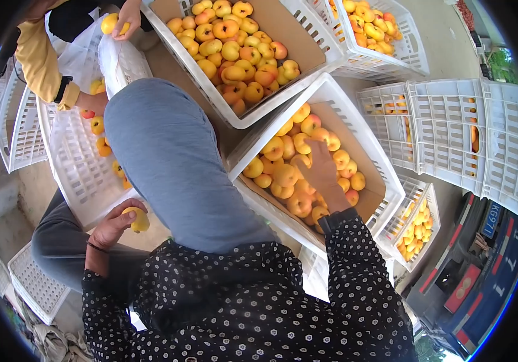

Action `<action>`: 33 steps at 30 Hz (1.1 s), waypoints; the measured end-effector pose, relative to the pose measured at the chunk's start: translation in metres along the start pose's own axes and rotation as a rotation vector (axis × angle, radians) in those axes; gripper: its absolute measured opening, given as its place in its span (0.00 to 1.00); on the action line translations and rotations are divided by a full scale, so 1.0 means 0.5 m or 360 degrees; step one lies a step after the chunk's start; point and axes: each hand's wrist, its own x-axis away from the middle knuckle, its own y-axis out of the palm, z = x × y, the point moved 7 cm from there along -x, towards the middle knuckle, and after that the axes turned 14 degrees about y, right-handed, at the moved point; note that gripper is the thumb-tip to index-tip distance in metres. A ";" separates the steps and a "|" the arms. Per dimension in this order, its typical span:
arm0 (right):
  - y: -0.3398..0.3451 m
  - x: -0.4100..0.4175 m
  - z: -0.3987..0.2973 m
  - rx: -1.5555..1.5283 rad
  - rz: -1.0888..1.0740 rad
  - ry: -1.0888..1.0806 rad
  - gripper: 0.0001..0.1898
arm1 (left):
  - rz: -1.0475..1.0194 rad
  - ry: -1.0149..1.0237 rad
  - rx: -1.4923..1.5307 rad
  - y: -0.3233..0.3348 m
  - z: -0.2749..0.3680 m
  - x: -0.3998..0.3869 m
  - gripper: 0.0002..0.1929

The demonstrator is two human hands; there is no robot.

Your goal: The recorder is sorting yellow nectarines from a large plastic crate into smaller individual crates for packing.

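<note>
My left hand (116, 225) holds a yellow peach (141, 221) between thumb and fingers, beside the near end of a white plastic crate (75, 181). That crate is lined with clear plastic film and has several flat peaches along its right side, partly hidden by a raised knee in grey-blue cloth (164, 158). To the right, my right hand (322, 169) reaches into another white crate (394, 197), lined with cardboard (370, 190) and heaped with yellow-orange peaches (285, 175). Its fingers touch the top fruit; whether they grip one is unclear.
A larger crate of flat peaches (232, 50) stands ahead. At upper left, a co-worker's hand (128, 18) holds a peach; their other hand (92, 102) reaches into the film-lined crate. Stacked crates (449, 131) and a blue truck (481, 271) stand at right.
</note>
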 end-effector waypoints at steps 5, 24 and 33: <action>0.020 -0.090 0.108 0.0265 -0.0051 0.0671 0.38 | -0.0027 0.0023 0.0022 -0.002 0.000 -0.002 0.22; 0.159 -0.020 -0.116 -0.1073 -0.1162 0.0362 0.28 | -0.0034 0.0046 0.0026 0.001 -0.006 0.001 0.21; 0.097 -0.043 -0.083 -0.0713 -0.0628 -0.0010 0.18 | -0.0055 0.0050 0.0034 0.002 -0.005 -0.001 0.21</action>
